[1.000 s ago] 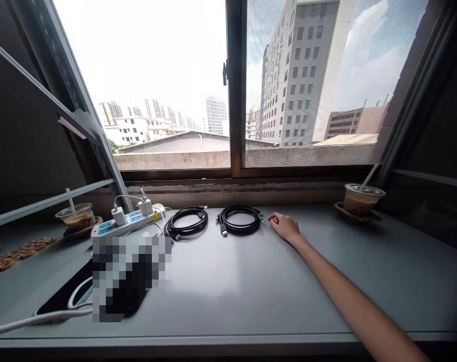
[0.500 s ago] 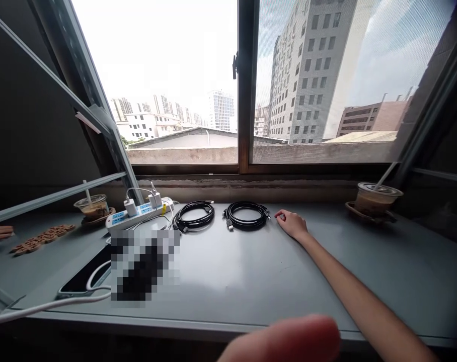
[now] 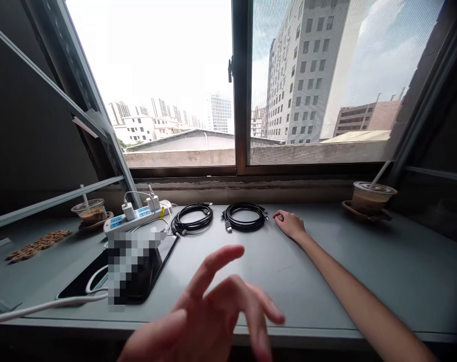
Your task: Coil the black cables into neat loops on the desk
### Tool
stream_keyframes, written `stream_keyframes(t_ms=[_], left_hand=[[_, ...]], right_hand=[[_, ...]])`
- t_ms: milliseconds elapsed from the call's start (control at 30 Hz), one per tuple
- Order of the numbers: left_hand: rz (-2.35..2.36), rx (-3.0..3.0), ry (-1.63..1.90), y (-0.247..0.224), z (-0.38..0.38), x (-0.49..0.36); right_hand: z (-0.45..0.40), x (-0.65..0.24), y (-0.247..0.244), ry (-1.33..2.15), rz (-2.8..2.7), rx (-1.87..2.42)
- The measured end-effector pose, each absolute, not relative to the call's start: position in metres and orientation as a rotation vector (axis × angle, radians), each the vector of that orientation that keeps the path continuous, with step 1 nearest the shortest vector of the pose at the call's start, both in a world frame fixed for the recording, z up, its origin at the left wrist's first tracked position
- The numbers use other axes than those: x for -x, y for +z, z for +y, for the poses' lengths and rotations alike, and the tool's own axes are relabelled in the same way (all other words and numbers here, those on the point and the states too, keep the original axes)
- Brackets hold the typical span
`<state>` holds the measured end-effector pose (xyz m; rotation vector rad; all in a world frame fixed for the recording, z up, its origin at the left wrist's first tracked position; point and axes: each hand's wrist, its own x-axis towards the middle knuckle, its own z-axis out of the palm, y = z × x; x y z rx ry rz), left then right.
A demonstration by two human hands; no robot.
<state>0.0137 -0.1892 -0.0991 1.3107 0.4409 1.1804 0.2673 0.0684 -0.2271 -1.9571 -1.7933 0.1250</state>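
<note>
My left hand (image 3: pixel 217 306) is raised close to the camera at the bottom middle, palm side showing, fingers spread and partly bent, holding nothing. Resting on the grey table (image 3: pixel 315 301), my right hand (image 3: pixel 289 224) has its fingers curled in, with nothing visible in them. Just left of it lies a coiled black cable (image 3: pixel 245 229) with metal-ended plugs. A second coiled black cable (image 3: pixel 194 229) lies further left, beside a white power strip (image 3: pixel 138 217) with chargers plugged in.
A dark phone-like device (image 3: pixel 81 281) lies front left, partly pixelated, with a white cable (image 3: pixel 51 303) crossing it. Behind are a left drink cup (image 3: pixel 90 211) and brown patterned pieces (image 3: pixel 40 245). Another cup (image 3: pixel 372 197) stands back right on a brown coaster. Metal frame bars (image 3: pixel 55 201) cross the left side.
My left hand has risen further into view, its fingers now showing spread. My right hand stays resting. Another person's hand at the left edge has gone out of view. The camera view has shifted slightly.
</note>
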Motion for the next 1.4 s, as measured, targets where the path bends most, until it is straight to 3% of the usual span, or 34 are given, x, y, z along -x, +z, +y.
stream_keyframes(t_ms=[67,233,400,567,700,933,1167,1400], left_hand=[[0.623,-1.424,1.32,-0.105,-0.168,-0.023],[0.943,-1.582,1.249,-0.109,-0.12,-0.051],[0.813,-1.907,1.445,-0.058,-0.072,-0.06],[1.191,-2.023,1.489,-0.017,-0.008,-0.032],[1.715,-1.891,1.47,-0.026,0.033,-0.01],[1.816,-1.836,1.293,-0.046,0.066,0.017],[1.333,-1.894,1.318,-0.001,-0.003,0.022],[0.555,-1.862,1.917,0.014,-0.073,0.001]], right_hand=[[0.068,-0.267,-0.227,0.125,-1.791,1.958],[0.067,-0.265,-0.226,0.12,-1.794,1.958],[0.067,-0.264,-0.227,0.122,-1.808,1.945],[0.068,-0.262,-0.228,0.118,-1.826,1.935],[0.068,-0.261,-0.227,0.109,-1.843,1.924],[0.067,-0.258,-0.224,0.142,-1.821,1.927],[0.067,-0.257,-0.224,0.175,-1.802,1.936],[0.066,-0.257,-0.222,0.189,-1.803,1.926]])
